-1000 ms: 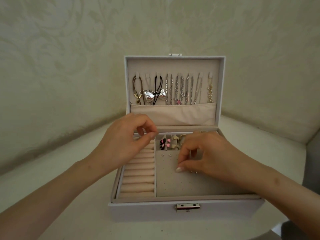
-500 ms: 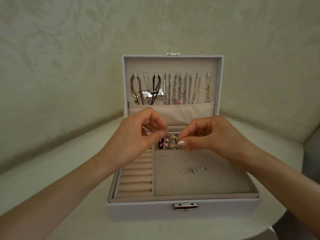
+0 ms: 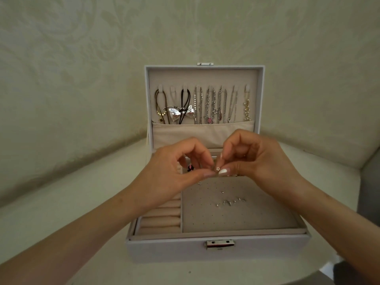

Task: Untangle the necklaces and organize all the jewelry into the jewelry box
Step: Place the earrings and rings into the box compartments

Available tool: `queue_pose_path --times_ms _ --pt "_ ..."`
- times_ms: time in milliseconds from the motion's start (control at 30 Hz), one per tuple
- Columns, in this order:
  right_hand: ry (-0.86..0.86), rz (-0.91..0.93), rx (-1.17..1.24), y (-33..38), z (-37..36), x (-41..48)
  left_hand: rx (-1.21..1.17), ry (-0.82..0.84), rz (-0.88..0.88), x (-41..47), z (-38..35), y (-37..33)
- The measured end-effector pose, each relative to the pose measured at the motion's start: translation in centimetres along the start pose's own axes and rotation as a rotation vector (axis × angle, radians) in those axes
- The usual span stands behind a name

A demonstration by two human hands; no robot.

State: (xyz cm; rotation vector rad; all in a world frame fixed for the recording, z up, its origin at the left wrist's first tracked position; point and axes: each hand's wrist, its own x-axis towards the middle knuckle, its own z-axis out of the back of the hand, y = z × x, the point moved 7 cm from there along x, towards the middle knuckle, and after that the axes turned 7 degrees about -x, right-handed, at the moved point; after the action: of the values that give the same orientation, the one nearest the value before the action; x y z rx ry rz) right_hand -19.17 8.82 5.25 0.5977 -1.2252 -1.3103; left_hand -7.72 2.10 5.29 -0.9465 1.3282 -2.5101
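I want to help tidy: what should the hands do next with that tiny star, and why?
Probably lower the star stud to the holed panel and push it into a free hole. Both the left hand and right hand pinch it above the box, and other studs lie loose there.

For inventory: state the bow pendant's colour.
The bow pendant is shiny silver; head view shows it.

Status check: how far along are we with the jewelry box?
Done: necklaces hang separately on the lid hooks, ends tucked into the pocket. In hand: the left hand and right hand both pinch a small star stud over the jewelry box. Remaining: several loose studs lie scattered on the perforated earring panel, seemingly not seated.
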Motion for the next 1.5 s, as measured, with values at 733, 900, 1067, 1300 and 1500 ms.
queue_pose_path --times_ms 733,900,1067,1300,1500 --pt "0.266 -0.122 -0.479 -2.3 -0.4 -0.5 0.266 0.098 -0.009 2.3 -0.1 2.3" --pt "0.241 -0.102 -0.493 -2.7 -0.2 -0.4 0.352 0.202 0.023 2.5 -1.1 3.3" --pt "0.235 -0.078 -0.492 -2.9 0.2 -0.3 0.365 0.211 0.012 2.5 -1.0 3.3" --pt "0.259 -0.063 -0.413 -3.0 0.8 -0.4 0.376 0.197 0.001 2.4 -0.9 3.7" --pt "0.32 -0.016 -0.414 -2.7 0.0 -0.5 0.387 0.2 -0.046 2.3 -1.0 3.5"
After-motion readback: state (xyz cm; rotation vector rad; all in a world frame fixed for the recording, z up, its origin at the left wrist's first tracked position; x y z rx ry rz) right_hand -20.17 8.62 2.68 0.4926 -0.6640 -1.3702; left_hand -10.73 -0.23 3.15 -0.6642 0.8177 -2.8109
